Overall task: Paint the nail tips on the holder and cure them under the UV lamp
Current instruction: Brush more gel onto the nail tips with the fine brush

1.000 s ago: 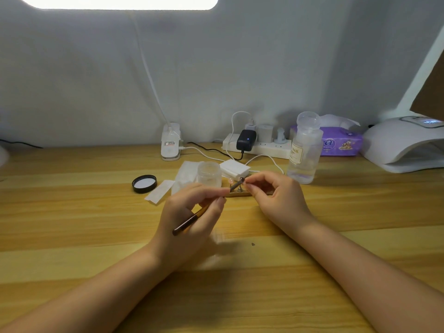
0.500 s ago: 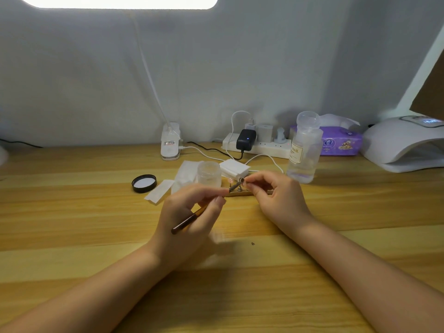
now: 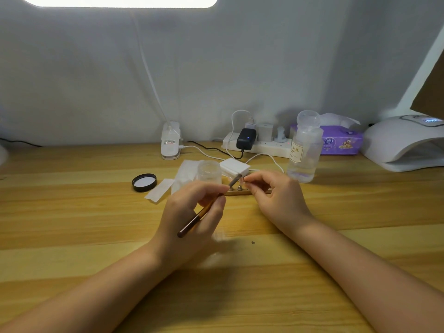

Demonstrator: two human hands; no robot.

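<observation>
My left hand grips a thin brown nail brush, its metal ferrule and tip pointing up-right toward my right hand. My right hand pinches a small nail tip peg between thumb and forefinger, just above the wooden holder. Two small metal pegs stand on the holder's visible left part; my right hand hides the rest. An open clear jar stands just behind my left hand. The white UV lamp sits at the far right against the wall.
A black jar lid and white wipes lie to the left. A clear liquid bottle, power strip with plugs and cables, white adapter box, purple tissue pack and lamp clamp line the back of the wooden table.
Almost nothing has moved; the brush tip has shifted slightly at the peg held in my right hand. Both hands keep their places.
</observation>
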